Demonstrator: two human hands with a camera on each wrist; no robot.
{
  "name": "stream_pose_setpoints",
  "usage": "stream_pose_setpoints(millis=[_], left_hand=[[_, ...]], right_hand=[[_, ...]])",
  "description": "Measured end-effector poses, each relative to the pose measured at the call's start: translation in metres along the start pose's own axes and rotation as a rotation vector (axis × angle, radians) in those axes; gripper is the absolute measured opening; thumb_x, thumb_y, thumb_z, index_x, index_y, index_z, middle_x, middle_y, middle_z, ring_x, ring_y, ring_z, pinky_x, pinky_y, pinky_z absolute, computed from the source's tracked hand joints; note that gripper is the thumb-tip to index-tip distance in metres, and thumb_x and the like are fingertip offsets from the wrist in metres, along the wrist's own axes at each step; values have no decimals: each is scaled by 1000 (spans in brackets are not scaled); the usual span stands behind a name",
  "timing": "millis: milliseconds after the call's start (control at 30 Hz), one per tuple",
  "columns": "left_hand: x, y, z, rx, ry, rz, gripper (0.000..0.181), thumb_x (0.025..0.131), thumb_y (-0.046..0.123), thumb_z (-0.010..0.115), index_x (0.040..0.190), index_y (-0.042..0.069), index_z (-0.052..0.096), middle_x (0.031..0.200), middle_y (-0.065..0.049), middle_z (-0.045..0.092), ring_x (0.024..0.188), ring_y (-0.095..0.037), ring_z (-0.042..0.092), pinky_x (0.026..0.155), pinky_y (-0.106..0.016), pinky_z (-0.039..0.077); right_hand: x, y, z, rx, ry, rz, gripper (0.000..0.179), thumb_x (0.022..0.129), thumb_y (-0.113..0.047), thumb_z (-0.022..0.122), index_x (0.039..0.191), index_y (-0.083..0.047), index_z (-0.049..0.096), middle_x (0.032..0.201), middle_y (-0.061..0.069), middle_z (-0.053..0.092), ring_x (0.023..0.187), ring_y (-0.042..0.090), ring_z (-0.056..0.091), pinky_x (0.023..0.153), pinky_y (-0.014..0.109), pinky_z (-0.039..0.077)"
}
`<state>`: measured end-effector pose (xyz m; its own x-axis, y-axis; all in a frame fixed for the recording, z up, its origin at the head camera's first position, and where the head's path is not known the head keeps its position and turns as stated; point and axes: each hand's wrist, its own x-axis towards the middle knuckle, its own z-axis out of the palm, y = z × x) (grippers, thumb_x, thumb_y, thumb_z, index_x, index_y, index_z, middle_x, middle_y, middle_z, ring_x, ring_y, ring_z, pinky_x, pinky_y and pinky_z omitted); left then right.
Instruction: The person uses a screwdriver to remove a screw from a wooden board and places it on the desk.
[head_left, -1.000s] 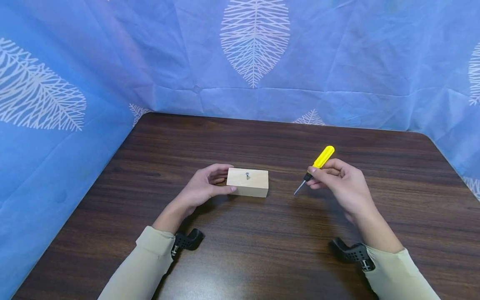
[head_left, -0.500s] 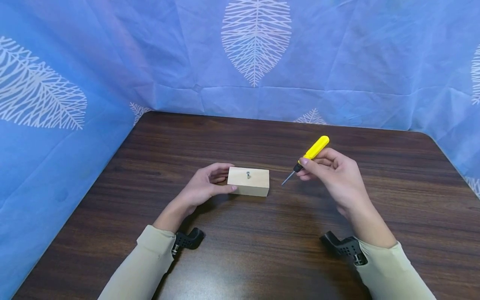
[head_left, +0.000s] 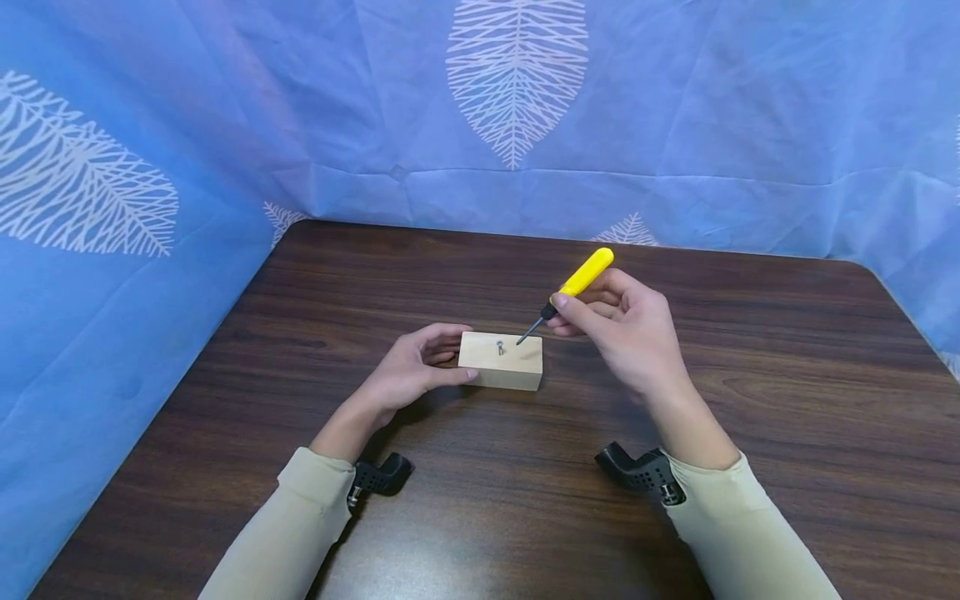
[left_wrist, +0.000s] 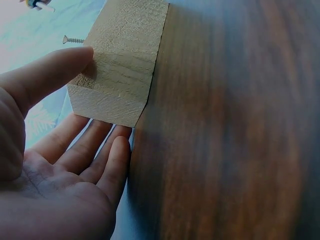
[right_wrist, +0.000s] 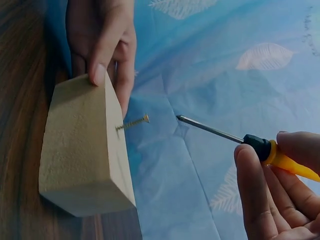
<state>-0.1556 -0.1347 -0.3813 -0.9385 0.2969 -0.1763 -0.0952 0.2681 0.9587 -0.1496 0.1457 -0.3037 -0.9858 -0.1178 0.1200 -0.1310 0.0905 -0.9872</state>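
And here, just below the centre of the head view, a pale wooden block [head_left: 510,378] is seen flat on the dark table [head_left: 465,467], with a screw [head_left: 500,347] standing upright in its top, much of the threaded shank exposed. With the block taken as the clock's centre, the left hand [head_left: 408,371] is placed at nine o'clock: the block's end is held in a wide grip, the thumb pressed to the near side, the fingers spread round the far side. How firmly those fingers are set is hard to judge, as their tips are hidden behind the wood.

Over to the right hand [head_left: 626,329], between two and three o'clock: a screwdriver [head_left: 588,271] is pinched between thumb and curled fingers around its black collar. The yellow handle is angled up toward one o'clock, the shaft down toward seven. In the right wrist view the tip is shown near the screw head, a gap left between them. Black wrist mounts [head_left: 382,475] are worn at the cuffs of both pale sleeves [head_left: 288,521], and at twelve o'clock the scene is backed by a blue cloth [head_left: 337,100] printed with white leaves.
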Motion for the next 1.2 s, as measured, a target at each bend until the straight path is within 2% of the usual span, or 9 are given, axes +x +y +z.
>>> stream_pose_setpoints(millis=[267,433,733,867,1067,1200], left_hand=[[0,-1,-1,14,-17,-12,66,93,21,86,153,21,59,154,-8,61,146,-33,56,122,-56,47],[1,-2,-1,9,-24,-14,67,93,21,86,153,21,58,154,-8,61,147,-33,56,122,-55,47],[1,-3,-2,10,-16,-8,65,94,22,86,153,20,59,154,-8,61,146,-32,57,123,-55,46],[0,-2,-1,7,-14,-1,65,94,22,86,153,20,59,153,-8,62,146,-32,57,123,-55,46],[-1,-1,-1,8,-15,8,64,95,23,85,153,19,59,154,-9,62,146,-33,57,122,-56,47],[-1,-1,-2,7,-16,11,65,95,23,85,154,19,58,154,-9,61,146,-33,57,122,-57,47]], right_hand=[[4,4,11,-37,2,14,35,99,-14,80,125,1,63,102,2,77,86,16,82,87,38,68],[6,0,17,-71,-6,6,37,99,-15,79,126,4,63,103,6,75,87,18,81,87,38,68],[10,-1,24,-231,-1,-28,33,98,-25,82,121,-5,68,106,11,78,83,14,80,85,36,69],[11,-1,25,-262,2,-39,32,98,-25,82,119,-5,69,106,12,78,81,12,80,83,35,69],[11,-1,27,-310,3,-30,34,98,-29,82,120,-6,70,107,12,78,83,8,79,79,26,67],[11,-2,29,-348,11,-62,30,97,-29,83,117,-8,72,105,9,80,84,9,78,74,22,63]])
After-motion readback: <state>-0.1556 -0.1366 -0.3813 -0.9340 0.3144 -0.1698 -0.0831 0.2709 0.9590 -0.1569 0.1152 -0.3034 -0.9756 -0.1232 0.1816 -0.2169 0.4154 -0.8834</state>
